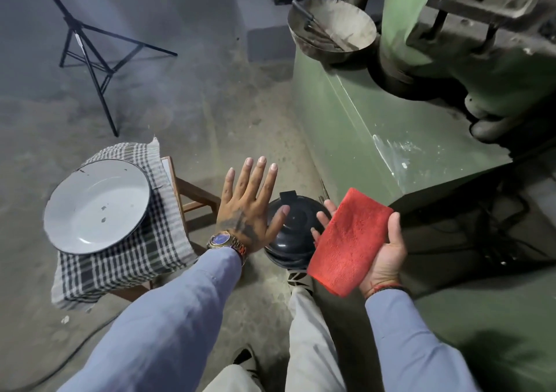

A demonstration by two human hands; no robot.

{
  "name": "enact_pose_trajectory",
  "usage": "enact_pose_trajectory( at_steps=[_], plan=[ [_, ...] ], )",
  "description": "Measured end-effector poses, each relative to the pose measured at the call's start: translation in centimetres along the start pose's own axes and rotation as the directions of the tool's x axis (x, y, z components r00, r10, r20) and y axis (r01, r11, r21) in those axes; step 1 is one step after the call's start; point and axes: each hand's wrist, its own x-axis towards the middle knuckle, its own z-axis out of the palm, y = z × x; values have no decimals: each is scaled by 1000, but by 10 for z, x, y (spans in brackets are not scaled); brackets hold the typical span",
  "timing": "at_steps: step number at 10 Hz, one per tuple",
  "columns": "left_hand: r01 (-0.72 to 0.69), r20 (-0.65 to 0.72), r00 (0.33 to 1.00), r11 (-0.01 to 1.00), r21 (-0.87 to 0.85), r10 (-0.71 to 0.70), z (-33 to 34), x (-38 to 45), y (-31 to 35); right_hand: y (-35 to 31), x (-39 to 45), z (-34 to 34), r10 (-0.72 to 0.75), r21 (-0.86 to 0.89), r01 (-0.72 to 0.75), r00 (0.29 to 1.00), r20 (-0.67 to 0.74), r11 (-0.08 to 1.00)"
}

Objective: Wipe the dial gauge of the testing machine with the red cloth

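Note:
A folded red cloth point(349, 241) lies across the upturned palm of my right hand point(382, 256), with the thumb resting along its right edge. My left hand point(248, 208) hovers flat, palm down and fingers spread, holding nothing. It wears a wristwatch. Between and below the hands a black rounded object point(293, 229) sits on the floor. The green testing machine point(376, 138) rises on the right. No dial gauge face shows in this view.
A white enamel plate point(96, 205) rests on a checked cloth over a wooden stool point(192, 193) at left. A black tripod point(90, 51) stands at the back left. A metal pan point(334, 27) holding tools sits on the machine. My legs and shoes are below.

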Motion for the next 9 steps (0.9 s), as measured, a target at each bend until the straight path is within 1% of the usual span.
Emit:
enact_pose_trajectory(
  at_steps=[1, 3, 4, 5, 6, 7, 8, 9],
  plan=[
    [-17, 13, 1000, 1000, 3, 17, 8, 8, -2, 10, 0, -18, 30, 21, -29, 999, -43, 999],
    [-45, 56, 997, 999, 13, 44, 37, 21, -2, 46, -3, -65, 126, 62, -113, 959, -255, 992],
    [-50, 60, 997, 998, 28, 48, 59, 20, -4, 68, 21, -75, 161, 102, -130, 893, -420, 986],
    [-51, 25, 998, 998, 28, 50, 73, 21, -8, 70, 53, -70, 146, 65, -131, 844, -516, 989],
    [-58, 2, 998, 997, 54, 58, 89, 25, -20, 63, 100, -68, 193, 11, -225, 807, -559, 974],
    [-67, 6, 998, 996, 61, 66, 81, 31, -23, 56, 111, -72, 176, -17, -239, 760, -626, 971],
    [-56, 14, 998, 998, 41, 55, 66, 40, -15, 52, 110, -62, 108, -106, -233, 748, -654, 967],
    [-54, 13, 998, 998, 43, 54, 58, 47, -9, 43, 110, -40, 51, -224, -237, 785, -618, 945]
  ],
)
